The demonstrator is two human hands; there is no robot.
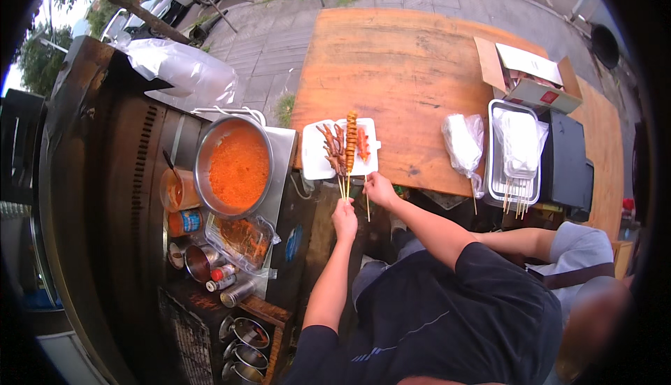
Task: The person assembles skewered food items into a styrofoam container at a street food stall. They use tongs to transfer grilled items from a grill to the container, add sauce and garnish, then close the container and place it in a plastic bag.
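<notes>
Both hands, left hand point(344, 219) and right hand point(379, 189), have fingers clamped on wooden skewers of grilled meat point(342, 146), arranging them on the white rectangular tray point(314, 158); releasing them flat seems next.

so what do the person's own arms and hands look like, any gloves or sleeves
Both arms are bare from above the elbow down. The left hand and right hand have no gloves, and no watch, ring or bracelet can be made out. The short sleeves belong to a dark, near-black t-shirt with thin pale lines across it.
</notes>
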